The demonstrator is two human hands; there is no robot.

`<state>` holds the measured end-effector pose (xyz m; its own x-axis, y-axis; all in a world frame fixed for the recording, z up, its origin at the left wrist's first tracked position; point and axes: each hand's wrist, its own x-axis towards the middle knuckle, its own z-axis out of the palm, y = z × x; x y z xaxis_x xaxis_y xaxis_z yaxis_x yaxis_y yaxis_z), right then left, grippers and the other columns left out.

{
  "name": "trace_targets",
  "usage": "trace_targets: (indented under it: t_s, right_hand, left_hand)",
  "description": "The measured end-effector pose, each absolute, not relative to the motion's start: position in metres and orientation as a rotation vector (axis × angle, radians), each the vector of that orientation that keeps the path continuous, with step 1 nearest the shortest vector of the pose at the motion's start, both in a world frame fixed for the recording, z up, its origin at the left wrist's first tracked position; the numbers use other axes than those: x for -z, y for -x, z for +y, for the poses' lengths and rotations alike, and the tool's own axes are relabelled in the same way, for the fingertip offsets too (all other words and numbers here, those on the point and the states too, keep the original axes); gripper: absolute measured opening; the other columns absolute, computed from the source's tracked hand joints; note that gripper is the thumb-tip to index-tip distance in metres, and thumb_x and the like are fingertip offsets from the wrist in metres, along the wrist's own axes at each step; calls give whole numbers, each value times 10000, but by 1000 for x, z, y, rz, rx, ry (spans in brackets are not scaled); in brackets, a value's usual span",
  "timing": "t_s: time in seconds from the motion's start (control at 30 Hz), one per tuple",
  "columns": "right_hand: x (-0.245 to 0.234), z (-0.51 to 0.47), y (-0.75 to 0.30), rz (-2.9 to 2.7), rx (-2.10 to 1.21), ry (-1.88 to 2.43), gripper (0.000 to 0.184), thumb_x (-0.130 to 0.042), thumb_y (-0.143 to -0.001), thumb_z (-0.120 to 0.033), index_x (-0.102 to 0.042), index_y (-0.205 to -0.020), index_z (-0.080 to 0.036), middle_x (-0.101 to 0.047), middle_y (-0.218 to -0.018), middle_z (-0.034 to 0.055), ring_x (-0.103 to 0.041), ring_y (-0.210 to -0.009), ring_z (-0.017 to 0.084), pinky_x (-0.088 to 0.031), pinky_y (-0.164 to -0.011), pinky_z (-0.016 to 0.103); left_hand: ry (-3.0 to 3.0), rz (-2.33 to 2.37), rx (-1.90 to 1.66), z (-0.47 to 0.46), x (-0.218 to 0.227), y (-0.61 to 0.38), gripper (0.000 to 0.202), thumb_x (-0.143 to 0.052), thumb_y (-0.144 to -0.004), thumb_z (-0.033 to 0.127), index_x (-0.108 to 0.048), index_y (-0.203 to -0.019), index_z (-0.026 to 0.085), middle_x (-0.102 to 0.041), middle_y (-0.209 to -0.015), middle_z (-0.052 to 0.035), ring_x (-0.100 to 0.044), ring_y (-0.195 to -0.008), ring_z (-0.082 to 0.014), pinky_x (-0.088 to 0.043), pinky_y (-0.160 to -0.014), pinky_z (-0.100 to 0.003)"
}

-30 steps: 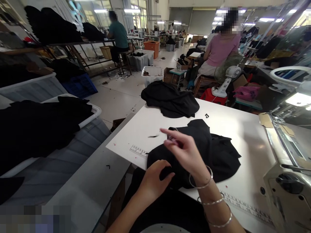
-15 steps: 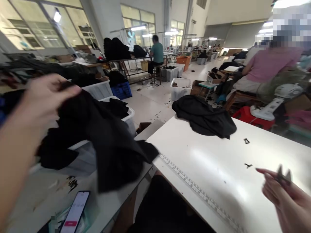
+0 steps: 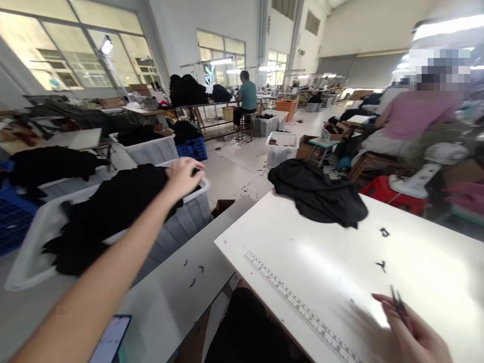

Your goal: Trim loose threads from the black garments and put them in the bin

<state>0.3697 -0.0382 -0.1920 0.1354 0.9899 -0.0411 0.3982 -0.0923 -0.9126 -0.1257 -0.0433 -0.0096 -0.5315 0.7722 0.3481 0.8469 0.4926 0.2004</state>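
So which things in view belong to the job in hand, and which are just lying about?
Likely job things:
small snips in the right hand
black cloth in the bin, near the left hand
dark bundle on the white table

Likely lying about:
phone
loose dark scraps
fan on the red stool

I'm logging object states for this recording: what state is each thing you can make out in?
Left hand: open, over black cloth
Right hand: closed around thread snips
Thread snips: blades slightly parted
Grey plastic bin: heaped with black cloth
Tabletop cloth: crumpled
Phone: screen lit, partly out of frame
Ceiling light: lit
Fan: running or not, cannot tell
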Motion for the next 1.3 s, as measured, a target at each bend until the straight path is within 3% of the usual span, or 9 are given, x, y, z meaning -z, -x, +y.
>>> trace_targets:
  t_s: [0.2,0.33,0.47,0.77,0.9,1.0,1.1,1.2,1.3]
  right_hand:
    - [198,-55,-345,-1257,-909,1554,393,-615,-695,-527,-712,-810,-164,-695,-865,78,-621,-801,265,-478,-628,284]
    - [203,-59,-334,-1240,-880,1512,375,-571,-776,-525,-683,-823,-170,-661,-819,67,-582,-718,226,-390,-505,257]
    - [202,-56,-330,-1208,-862,1492,366,-557,-801,-521,-678,-806,-175,-625,-735,50,-549,-632,198,-371,-486,256]
    - [192,-59,-332,-1241,-684,1439,389,-487,-878,-496,-666,-904,-151,-528,-621,15,-437,-506,144,-357,-453,242]
    - [171,-61,-338,-1349,-471,1381,331,-460,-914,-424,-645,-1011,-167,-529,-648,12,-410,-482,129,-356,-439,236]
    - [152,-57,-342,-1423,-339,1363,290,-546,-868,-418,-649,-1000,-182,-519,-669,5,-415,-476,119,-380,-434,228]
    - [137,-44,-336,-1472,-315,1380,344,-604,-823,-442,-637,-1059,-193,-520,-694,-4,-464,-509,122,-434,-490,231]
    - [126,-18,-317,-1566,-419,1377,479,-638,-773,-460,-594,-1170,-197,-594,-793,23,-546,-619,162,-465,-581,267]
    - [116,16,-293,-1660,-524,1348,243,-653,-711,-360,-673,-902,-211,-633,-798,34,-573,-721,206,-438,-651,302]
  left_hand:
    - [2169,-2279,437,90,89,-19,408,-494,-862,312,-507,-1260,220,-448,-1386,-85,-342,-1317,-244,-277,-1069,-415]
    - [2500,-2077,283,134,119,-81,693,-569,-812,448,-299,-1432,297,-231,-1536,-86,-162,-1411,-298,-198,-1096,-505]
    - [2546,-2069,147,143,139,-109,575,-503,-864,470,-404,-1387,253,-310,-1488,-140,-269,-1358,-354,-267,-1033,-576]
    - [2631,-1890,45,28,136,-174,525,-558,-859,400,-484,-1345,218,-436,-1371,-227,-403,-1251,-388,-341,-964,-593]
    - [2969,-1602,161,-41,124,-182,456,-563,-851,430,-518,-1277,275,-508,-1311,-128,-492,-1166,-297,-452,-918,-491]
    - [3056,-1503,520,-71,120,-164,421,-561,-864,295,-494,-1277,245,-466,-1336,-112,-442,-1227,-256,-464,-950,-418]
    - [2894,-1548,639,-89,135,-147,580,-573,-815,125,-401,-1357,242,-366,-1421,-122,-333,-1318,-285,-410,-1012,-470]
    - [2866,-1543,530,-96,160,-148,590,-600,-794,128,-423,-1345,243,-275,-1491,-136,-263,-1357,-348,-395,-992,-554]
    - [2860,-1658,428,-85,170,-161,553,-595,-821,177,-440,-1348,239,-246,-1512,-156,-244,-1370,-370,-361,-996,-600]
